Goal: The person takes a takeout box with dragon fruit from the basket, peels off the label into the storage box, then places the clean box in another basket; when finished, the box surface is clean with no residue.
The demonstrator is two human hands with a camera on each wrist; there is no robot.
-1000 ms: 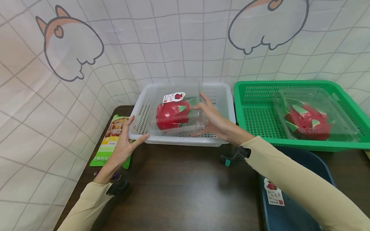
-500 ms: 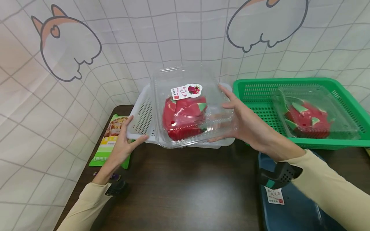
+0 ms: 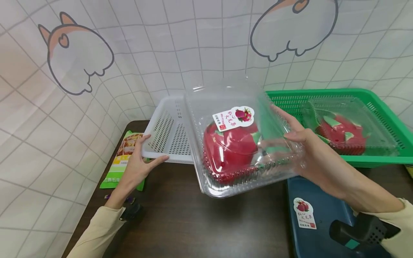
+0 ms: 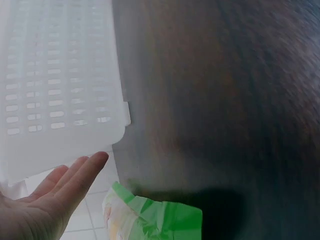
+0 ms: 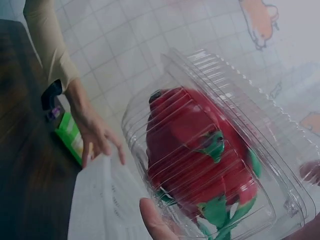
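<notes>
My right hand point(image 3: 317, 163) grips the right side of a clear plastic clamshell box point(image 3: 238, 184), raised and tilted over the white basket's front. Through its lid, which bears a white label point(image 3: 233, 118), I see a red dragon fruit point(image 3: 230, 150) with green tips; the right wrist view shows the same dragon fruit point(image 5: 195, 145) up close. My left hand point(image 3: 137, 166) spreads thumb and fingers about the left corner of the white basket point(image 3: 166, 157). In the left wrist view, the left hand's fingers point(image 4: 75, 180) look straight beside the basket's wall.
A green basket point(image 3: 364, 94) at right holds another clamshell point(image 3: 380, 139) with a dragon fruit. In front of it lies a dark blue tray point(image 3: 326, 215) with a labelled edge. A green and yellow food packet point(image 3: 119, 163) lies at left on the dark table point(image 3: 193, 218).
My right hand has lifted the clamshell out of the white basket and brought it right and nearer, tilting it. My left hand has stayed at the basket's corner.
</notes>
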